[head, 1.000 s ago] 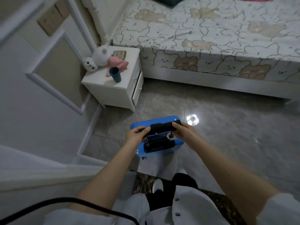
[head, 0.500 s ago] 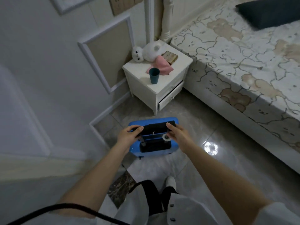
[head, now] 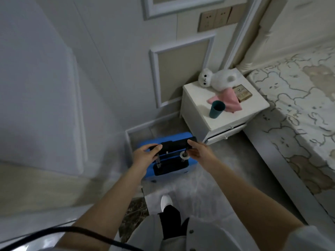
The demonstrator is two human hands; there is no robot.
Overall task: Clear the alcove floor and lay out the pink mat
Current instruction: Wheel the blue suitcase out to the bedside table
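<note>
A small blue suitcase (head: 145,144) with a black pull handle (head: 174,144) stands on the grey tiled floor, close to the wall's corner and left of the nightstand. My left hand (head: 146,155) grips the left end of the handle. My right hand (head: 196,151) holds the right end. A folded pink cloth (head: 229,98) lies on the white nightstand (head: 195,91), partly under a plush toy; whether it is the mat I cannot tell.
On the nightstand are a white plush toy (head: 217,78), a teal cup (head: 216,109) and a small brown box (head: 243,92). The bed (head: 299,98) with a bear-print sheet fills the right side. The wall (head: 90,69) bounds the left. My foot (head: 165,201) stands behind the suitcase.
The view has swung left while I moved the suitcase toward the wall beside the nightstand. Both hands have stayed on its handle.
</note>
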